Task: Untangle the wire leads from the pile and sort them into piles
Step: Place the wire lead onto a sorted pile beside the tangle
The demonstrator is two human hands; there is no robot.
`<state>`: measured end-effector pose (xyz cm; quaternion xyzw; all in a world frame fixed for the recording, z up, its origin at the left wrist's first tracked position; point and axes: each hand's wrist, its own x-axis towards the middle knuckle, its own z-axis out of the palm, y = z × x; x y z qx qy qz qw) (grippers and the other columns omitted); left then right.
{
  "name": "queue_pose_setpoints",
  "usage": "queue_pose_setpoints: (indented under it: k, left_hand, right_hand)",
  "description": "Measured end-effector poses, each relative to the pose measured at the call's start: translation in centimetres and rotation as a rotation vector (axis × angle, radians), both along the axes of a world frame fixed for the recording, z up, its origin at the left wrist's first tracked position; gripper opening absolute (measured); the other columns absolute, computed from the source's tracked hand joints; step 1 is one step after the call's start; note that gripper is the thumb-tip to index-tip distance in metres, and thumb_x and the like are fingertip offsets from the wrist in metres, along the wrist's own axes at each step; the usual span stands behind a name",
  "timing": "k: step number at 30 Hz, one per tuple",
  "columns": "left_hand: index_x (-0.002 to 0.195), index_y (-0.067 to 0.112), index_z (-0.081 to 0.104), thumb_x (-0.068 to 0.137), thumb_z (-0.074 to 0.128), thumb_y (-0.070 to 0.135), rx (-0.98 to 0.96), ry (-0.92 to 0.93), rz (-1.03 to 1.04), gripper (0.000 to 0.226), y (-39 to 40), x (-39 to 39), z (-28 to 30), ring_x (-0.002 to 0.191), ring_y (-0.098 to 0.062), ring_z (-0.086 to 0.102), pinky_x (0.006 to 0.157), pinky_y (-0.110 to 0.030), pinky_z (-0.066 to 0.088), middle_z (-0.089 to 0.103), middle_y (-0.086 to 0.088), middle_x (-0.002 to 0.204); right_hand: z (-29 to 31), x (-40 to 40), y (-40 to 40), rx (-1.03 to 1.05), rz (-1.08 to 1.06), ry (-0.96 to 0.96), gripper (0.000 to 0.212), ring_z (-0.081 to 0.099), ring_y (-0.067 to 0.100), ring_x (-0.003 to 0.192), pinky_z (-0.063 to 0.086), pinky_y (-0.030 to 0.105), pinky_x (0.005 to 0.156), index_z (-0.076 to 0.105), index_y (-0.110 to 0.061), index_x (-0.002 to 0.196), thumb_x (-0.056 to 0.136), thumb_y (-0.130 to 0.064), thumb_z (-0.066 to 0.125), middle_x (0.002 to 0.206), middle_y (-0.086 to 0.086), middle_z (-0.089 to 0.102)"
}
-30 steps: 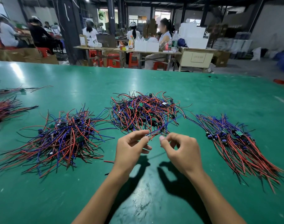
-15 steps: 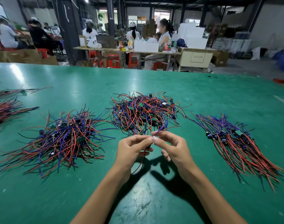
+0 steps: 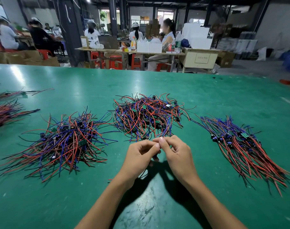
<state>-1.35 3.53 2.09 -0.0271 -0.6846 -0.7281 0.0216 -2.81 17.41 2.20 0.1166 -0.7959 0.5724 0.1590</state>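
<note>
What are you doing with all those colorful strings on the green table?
They are wire leads, not strings. A person is sorting them on the green table. The left hand and the right hand are together just in front of the tangled pile, fingertips meeting, pinching something thin that is hard to make out, probably one lead. A straighter, tidier pile lies to the right, and a looser pile to the left. Other people sit at tables far behind.
</note>
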Motion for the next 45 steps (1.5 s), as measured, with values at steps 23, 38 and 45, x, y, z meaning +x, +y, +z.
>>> queue_pose_setpoints:
  k: [23,38,45]
  left_hand:
    - [0.07,0.009,0.058,0.097,0.062,0.006,-0.093,-0.045,-0.243,0.028,0.7,0.6,0.1,0.044,-0.008,0.041,0.046,-0.016,0.029,0.052,-0.004,0.056]
    - [0.067,0.013,0.057,0.097,0.06,0.004,0.03,-0.095,-0.172,0.031,0.5,0.3,0.5,0.048,-0.008,0.044,0.045,-0.016,0.028,0.056,0.0,0.062]
    - [0.067,0.012,0.052,0.097,0.061,0.003,-0.092,-0.068,-0.323,0.032,0.3,0.8,0.9,0.047,-0.011,0.04,0.048,-0.018,0.026,0.054,-0.011,0.066]
  right_hand:
    - [0.2,-2.2,1.3,-0.449,-0.143,-0.277,0.034,0.028,0.007,0.051,0.025,0.019,0.047,0.073,-0.021,0.08,0.1,-0.013,0.047,0.058,-0.015,0.045]
    - [0.3,-0.7,-0.2,-0.282,0.052,-0.338,0.03,0.04,0.008,0.048,0.034,0.018,0.046,0.07,-0.013,0.089,0.105,-0.015,0.045,0.053,-0.012,0.057]
    - [0.6,-2.0,1.6,-0.558,-0.122,-0.473,0.028,0.035,0.008,0.04,0.024,0.019,0.038,0.067,-0.015,0.084,0.102,-0.019,0.046,0.053,-0.002,0.044]
